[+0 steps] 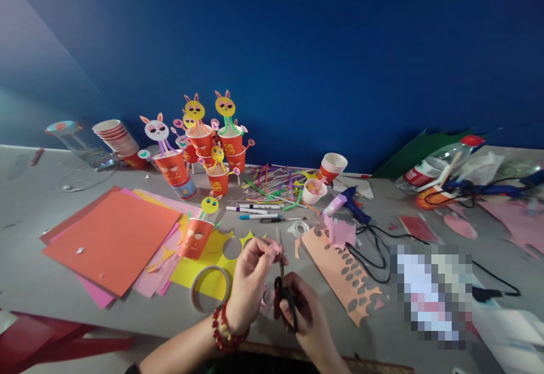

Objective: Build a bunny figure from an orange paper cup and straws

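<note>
My left hand (251, 275) pinches a small piece of pink paper (276, 247) between thumb and fingers. Black-handled scissors (284, 297) sit in my right hand (306, 306), their blades pointing up beside the pink paper. Whether the blades touch the paper I cannot tell. Beneath my hands lie small pink scraps (267, 300), partly hidden. A roll of tape (209, 289) rests on yellow paper (199, 275) left of my left hand. To the right of the scissors is a peach sheet (340, 275) with several oval holes cut out.
Red paper cups (169, 167) with rabbit faces stand at back left, near a stack of cups (119, 141). Orange paper (123, 238) lies at left. Straws (276, 184), markers (259, 216), a white cup (314, 191), a glue gun (355, 204) and a bottle (442, 161) lie beyond.
</note>
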The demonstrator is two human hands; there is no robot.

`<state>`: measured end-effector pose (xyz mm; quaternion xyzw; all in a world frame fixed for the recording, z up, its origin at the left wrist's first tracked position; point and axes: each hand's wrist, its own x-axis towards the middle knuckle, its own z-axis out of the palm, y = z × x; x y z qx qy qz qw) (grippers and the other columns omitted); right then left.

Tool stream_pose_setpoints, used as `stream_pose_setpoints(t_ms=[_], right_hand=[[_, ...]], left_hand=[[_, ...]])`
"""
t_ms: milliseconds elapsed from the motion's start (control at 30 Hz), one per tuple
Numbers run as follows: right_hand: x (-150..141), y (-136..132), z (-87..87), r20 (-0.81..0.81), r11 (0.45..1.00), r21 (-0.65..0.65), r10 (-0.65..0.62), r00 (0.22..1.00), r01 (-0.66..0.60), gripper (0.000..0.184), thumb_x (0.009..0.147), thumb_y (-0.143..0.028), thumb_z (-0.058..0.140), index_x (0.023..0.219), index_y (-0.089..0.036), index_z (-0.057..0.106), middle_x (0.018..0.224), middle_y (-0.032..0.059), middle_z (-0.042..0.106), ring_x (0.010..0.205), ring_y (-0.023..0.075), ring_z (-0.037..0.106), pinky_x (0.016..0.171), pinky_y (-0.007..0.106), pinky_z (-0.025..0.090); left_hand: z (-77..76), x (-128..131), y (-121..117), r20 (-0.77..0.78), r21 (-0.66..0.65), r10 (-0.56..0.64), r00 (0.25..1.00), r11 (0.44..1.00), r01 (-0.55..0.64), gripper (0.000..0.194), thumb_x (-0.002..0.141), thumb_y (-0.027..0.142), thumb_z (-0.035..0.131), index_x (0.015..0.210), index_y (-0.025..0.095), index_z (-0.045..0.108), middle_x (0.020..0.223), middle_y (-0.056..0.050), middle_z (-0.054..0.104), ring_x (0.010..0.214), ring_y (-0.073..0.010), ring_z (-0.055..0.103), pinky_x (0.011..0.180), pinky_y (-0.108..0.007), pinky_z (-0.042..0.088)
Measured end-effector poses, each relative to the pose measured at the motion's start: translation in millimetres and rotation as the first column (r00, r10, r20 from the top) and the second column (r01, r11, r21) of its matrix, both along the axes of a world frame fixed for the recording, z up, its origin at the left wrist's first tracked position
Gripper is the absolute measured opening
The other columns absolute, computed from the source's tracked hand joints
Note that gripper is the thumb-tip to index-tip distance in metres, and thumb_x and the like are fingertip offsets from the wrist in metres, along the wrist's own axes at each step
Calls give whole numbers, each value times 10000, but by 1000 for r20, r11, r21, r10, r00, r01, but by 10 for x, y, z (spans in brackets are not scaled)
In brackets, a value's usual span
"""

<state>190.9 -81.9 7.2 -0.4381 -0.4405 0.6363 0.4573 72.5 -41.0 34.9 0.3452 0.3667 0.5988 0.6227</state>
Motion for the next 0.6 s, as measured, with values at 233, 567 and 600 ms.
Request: stream_pose_setpoints(t_ms=[233,567,600], right_hand=[[-4,-11,-7,-5,1000,5,7,1000,-7,599,700,-774,717,763,-218,504,590,-35,525,486,104,466,458,214,391],[4,-14,-10,15,1000,25,-16,1000,16,599,686,-777,725,758,-220,519,591,-21,543,492,123,496,469,232,428],[2,-11,-9,19,999,29,-18,1000,17,600,685,-780,723,754,-220,518,588,-23,540,491,121,491,471,231,425]], left_hand=[[2,-5,-11,28,10,-2,1000,1000,2,212,916,296,654,778,202,523,867,3,612,757,-138,608,790,-284,497],[3,-4,-6,27,15,3,1000,1000,-4,220,916,300,655,772,205,519,844,15,614,755,-139,607,784,-280,499],[3,-3,-5,27,14,3,1000,1000,-4,219,918,298,652,772,205,519,844,15,614,758,-138,606,783,-279,498]])
